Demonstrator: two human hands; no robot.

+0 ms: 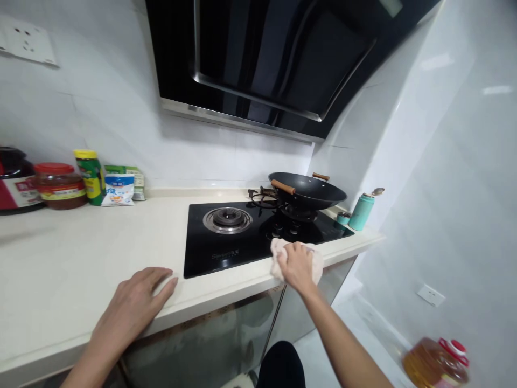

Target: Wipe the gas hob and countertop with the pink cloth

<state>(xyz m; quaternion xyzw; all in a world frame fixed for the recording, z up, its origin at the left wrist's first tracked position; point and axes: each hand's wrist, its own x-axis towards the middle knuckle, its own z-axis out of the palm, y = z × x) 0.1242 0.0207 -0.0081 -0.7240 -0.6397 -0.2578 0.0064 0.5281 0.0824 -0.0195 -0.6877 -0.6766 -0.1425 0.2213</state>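
Note:
My right hand (298, 264) presses a pale pink cloth (279, 249) against the front edge of the black gas stove (226, 256), just below its knobs. Part of the cloth hangs over the counter's front edge. On the white counter (81, 258), left of the stove, my left hand (139, 299) rests with its fingers loosely spread and nothing in it. The left burner (228, 220) is bare. Over the right burner sits a black wok (309, 188) with wooden handles. A loose black pan support (264, 201) lies behind the knobs.
At the back left stand a red-lidded jar (60, 186), a yellow-capped green container (91, 178) and a white packet (118, 189). A teal bottle (361, 212) is at the right end. The range hood (258, 54) overhangs the stove. An oil jug (436, 364) stands at lower right.

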